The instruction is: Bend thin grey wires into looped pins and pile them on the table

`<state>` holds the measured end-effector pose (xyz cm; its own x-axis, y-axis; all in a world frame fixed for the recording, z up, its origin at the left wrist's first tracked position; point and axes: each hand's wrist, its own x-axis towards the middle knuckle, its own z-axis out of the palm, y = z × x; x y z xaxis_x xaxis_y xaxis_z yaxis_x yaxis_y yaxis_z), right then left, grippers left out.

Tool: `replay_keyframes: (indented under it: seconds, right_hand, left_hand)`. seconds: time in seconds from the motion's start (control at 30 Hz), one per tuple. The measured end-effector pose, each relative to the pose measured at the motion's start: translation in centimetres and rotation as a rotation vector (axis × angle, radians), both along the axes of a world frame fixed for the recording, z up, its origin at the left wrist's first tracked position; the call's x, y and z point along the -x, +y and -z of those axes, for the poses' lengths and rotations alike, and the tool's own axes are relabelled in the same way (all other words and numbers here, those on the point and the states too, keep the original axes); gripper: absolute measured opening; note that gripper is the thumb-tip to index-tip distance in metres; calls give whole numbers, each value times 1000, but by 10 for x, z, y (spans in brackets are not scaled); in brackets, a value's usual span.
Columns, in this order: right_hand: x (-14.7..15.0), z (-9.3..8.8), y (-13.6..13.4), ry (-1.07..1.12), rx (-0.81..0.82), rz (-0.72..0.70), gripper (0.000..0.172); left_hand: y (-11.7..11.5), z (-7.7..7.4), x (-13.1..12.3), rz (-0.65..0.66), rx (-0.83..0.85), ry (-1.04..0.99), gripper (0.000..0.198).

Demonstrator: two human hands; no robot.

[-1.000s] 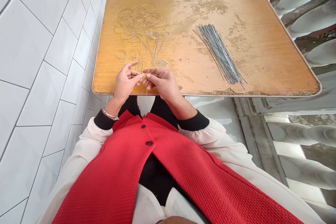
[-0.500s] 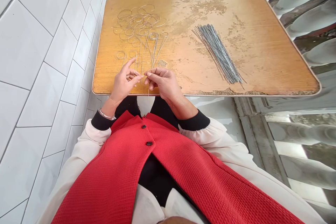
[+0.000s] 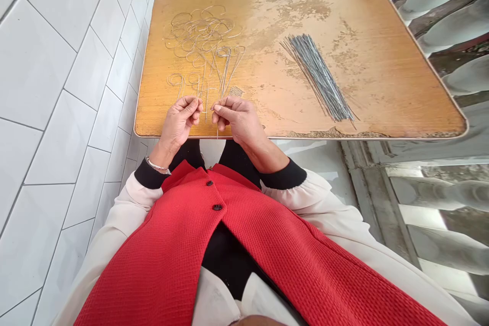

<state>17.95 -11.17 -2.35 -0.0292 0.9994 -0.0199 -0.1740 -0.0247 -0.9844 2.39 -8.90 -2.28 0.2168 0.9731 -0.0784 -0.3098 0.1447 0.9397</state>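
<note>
Left of centre in the frame, the right hand (image 3: 237, 115) pinches a thin metal wire (image 3: 217, 133); the left hand (image 3: 179, 120) has fingertips drawn together, contents unclear. The wire looks light, springy and bendable, probably best held by a fingertip pinch.

I've got a white tiled wall (image 3: 49, 147) down the L side of frame, big rect. tiles w/ thin dark joints, some sheen. Wood-look table (image 3: 382, 86) fills upper ctr to R: rounded corners, pale edge trim, finish worn in patches top ctr, near edge chipped R of ctr. I see pale balusters (image 3: 454, 35) upper R, more w/ a weathered grey rail (image 3: 382, 204) lower R; ground btwn them, detail n/a. Pale floor (image 3: 324, 168) shows under the table, R of ctr, w/ bright light patches. Lighting looks like daylight, tabletop paler mid-frame.
</note>
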Motion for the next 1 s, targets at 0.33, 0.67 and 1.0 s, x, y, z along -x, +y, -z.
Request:
replay_keyframes:
  seconds: [0.33, 0.67, 1.0]
  right_hand:
    - [-4, -5, 0, 7, 1, -31, 22]
    - [-3, 4, -3, 80, 2, -74, 19]
    - [-3, 7, -3, -6, -23, -89, 20]
  left_hand:
    - [-3, -1, 1, -21, 70, -37, 18]
    - [-3, 4, 4, -16, 56, -33, 13]
    - [-8, 4, -1, -59, 65, -112, 15]
